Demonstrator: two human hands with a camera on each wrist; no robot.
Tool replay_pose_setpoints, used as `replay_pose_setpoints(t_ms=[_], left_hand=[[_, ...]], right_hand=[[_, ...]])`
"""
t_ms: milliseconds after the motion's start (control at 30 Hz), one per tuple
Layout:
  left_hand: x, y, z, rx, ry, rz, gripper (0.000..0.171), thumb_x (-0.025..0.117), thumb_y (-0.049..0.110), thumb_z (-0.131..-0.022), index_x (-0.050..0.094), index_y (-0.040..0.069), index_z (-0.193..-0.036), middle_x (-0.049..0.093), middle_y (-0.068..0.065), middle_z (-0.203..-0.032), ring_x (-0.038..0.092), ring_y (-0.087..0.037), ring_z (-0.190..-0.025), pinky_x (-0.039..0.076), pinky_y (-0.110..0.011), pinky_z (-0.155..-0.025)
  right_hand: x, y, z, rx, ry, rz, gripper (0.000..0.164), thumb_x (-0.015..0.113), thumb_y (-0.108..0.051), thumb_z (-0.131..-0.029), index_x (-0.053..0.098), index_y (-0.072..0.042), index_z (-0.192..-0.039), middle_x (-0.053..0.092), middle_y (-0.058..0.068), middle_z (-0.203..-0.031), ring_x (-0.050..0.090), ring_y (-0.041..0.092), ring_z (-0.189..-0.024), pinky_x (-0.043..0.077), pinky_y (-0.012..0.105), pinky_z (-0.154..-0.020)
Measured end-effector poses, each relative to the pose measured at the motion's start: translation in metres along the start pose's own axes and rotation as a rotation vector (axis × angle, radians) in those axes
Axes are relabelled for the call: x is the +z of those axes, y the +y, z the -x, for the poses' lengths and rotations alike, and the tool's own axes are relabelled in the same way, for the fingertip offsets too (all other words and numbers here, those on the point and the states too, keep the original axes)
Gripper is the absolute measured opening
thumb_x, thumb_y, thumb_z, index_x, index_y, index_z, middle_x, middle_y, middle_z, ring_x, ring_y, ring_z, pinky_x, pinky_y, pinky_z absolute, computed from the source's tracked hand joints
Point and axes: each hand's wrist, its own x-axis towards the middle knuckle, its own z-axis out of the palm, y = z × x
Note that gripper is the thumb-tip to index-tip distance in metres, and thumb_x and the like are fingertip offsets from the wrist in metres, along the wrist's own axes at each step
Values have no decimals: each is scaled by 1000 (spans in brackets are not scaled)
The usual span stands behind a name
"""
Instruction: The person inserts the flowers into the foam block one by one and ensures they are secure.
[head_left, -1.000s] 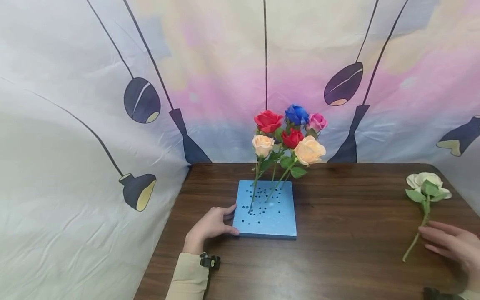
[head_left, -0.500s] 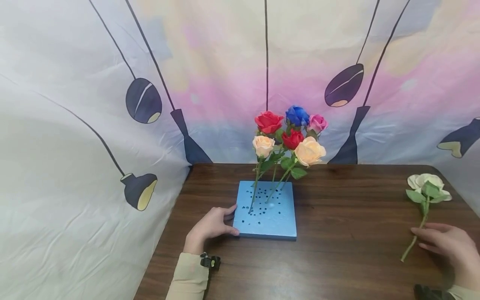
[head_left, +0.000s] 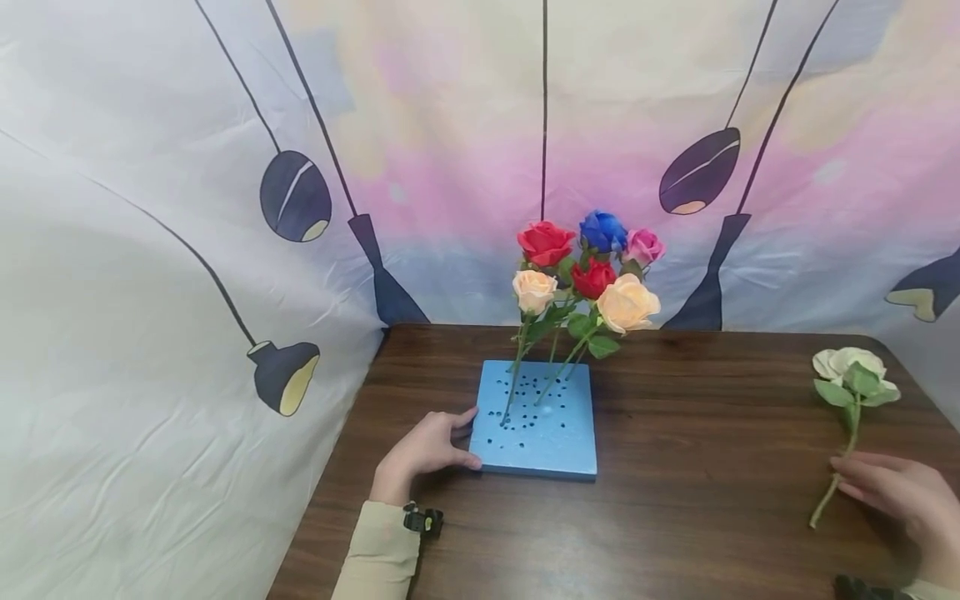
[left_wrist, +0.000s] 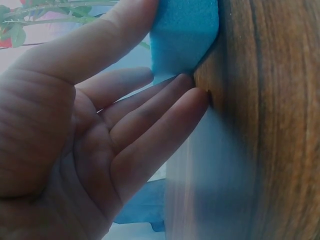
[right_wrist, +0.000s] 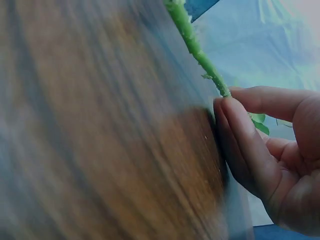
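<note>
My left hand (head_left: 429, 450) rests against the left edge of a blue foam board (head_left: 536, 458) dotted with holes. Its thumb is at the near left corner; in the left wrist view its fingers (left_wrist: 160, 120) are fairly straight beside the foam block (left_wrist: 182, 42). At the right of the table, my right hand (head_left: 900, 492) pinches the lower stem of a white rose (head_left: 855, 372). The right wrist view has that green stem (right_wrist: 197, 50) between thumb and finger. Several artificial roses stand in the board, including a blue rose (head_left: 602, 231) and a large peach rose (head_left: 628, 303).
The brown wooden table (head_left: 675, 517) carries the board left of centre. A printed cloth (head_left: 450, 125) with painted lamps hangs behind the table and down its left side. The upright roses lean partly to the right above the board's far edge.
My right hand has shifted slightly left and its fingertips have closed on the rose's stem. The bloom stays almost in place. My left hand keeps its place at the board; the view has shifted slightly.
</note>
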Motion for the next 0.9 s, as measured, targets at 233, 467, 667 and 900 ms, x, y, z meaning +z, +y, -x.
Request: replay_pose_setpoints(t_ms=[233, 467, 667, 900], left_hand=[[-1, 2, 0, 0, -1, -7, 96, 97, 35, -81, 49, 7, -160, 57, -12, -155, 56, -24, -142, 46, -47, -117], [-1, 2, 0, 11, 3, -1, 95, 97, 32, -81, 49, 4, -159, 58, -14, -153, 58, -25, -141, 46, -49, -116], [-1, 2, -1, 16, 7, 4, 96, 97, 34, -81, 50, 3, -158, 59, -15, -152, 58, -26, -141, 45, -50, -117], [-1, 3, 1, 11, 1, -12, 95, 96, 34, -81, 49, 4, -159, 58, -14, -154, 57, -25, -142, 45, -49, -117]], right_hand=[[8, -7, -2, -31, -114, 38, 62, 55, -11, -112, 27, 29, -151, 67, -18, -103, 69, -6, -88, 64, 32, -86], [41, -31, 4, -205, -118, -112, 64, 63, -9, -109, 30, 19, -155, 69, -18, -104, 72, -1, -93, 64, 30, -82], [75, -60, 21, -414, -181, -505, 36, 55, 14, -104, 66, -18, -119, 78, 1, -104, 78, 15, -93, 65, 32, -79], [112, -100, 53, -578, -116, -639, 30, 57, 17, -102, 64, -5, -120, 80, 9, -102, 80, 19, -84, 65, 35, -72]])
